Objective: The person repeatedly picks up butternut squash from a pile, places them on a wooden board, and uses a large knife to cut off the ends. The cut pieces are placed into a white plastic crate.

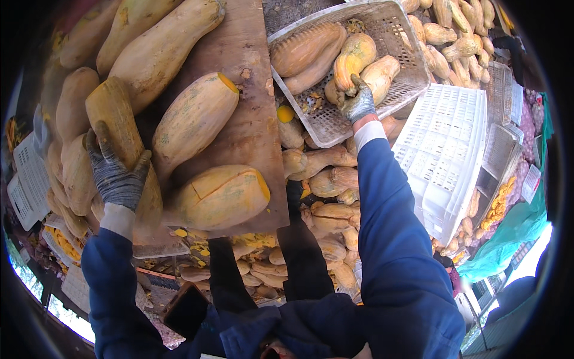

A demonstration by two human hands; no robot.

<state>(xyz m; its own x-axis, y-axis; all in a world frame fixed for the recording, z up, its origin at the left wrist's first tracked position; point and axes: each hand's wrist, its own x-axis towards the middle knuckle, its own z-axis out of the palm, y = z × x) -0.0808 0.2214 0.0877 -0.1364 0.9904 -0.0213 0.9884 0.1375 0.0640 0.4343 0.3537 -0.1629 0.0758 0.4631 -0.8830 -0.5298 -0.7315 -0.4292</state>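
Note:
My left hand (117, 172), in a grey glove, grips a long tan squash (117, 112), thumb and fingers on opposite sides. The squash lies toward the left of a brown wooden board (233, 33). To its right lie a squash with a cut orange end (197, 119) and another with a long slit in its skin (224, 195). My gloved right hand (358, 102) reaches into a dirty plastic crate (406, 74) and holds the near end of a yellow-orange squash (354, 56). Beside that squash are a paler one (381, 76) and a ribbed one (307, 47).
Several large squashes (166, 49) crowd the board's far left. A white perforated crate (441, 148) stands on its side at right. Squashes (336, 179) cover the ground below the board, and a big heap (457, 36) lies at the far right. My legs (305, 256) are under the board's near edge.

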